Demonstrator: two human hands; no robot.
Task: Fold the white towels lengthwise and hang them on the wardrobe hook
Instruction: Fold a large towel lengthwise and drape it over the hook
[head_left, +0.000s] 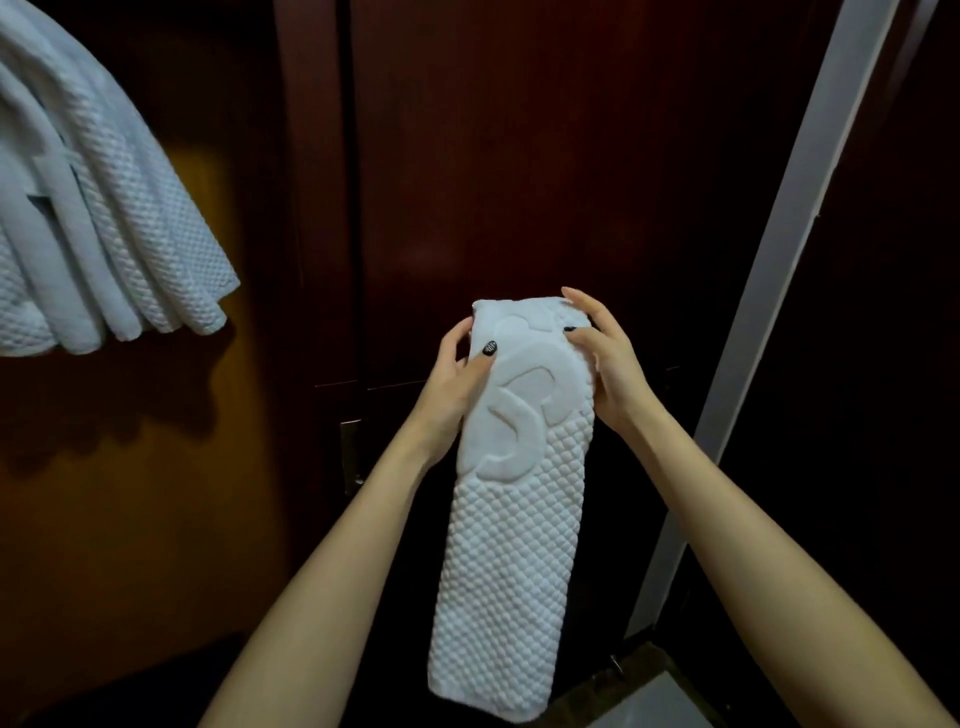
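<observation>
Head view: my left hand (457, 376) and right hand (605, 361) are gripping the folded towel (511, 525); hanging it likely means lifting up-left.

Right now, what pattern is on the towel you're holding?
The towel is white with bumpy diamonds and raised curvy shapes; head view.

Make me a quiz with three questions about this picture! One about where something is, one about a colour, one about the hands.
1. Where do the hanging towels show?
A) upper left
B) lower right
C) bottom middle

2. What colour is the folded towel?
A) green
B) white
C) red

3. What are the left hand and right hand doing?
A) hanging empty
B) holding the folded towel's top end
C) clapping

Answers: 1 A, they drape at the picture's upper left. 2 B, its bumpy cloth is white. 3 B, both hands' fingers curl round its top.
</observation>
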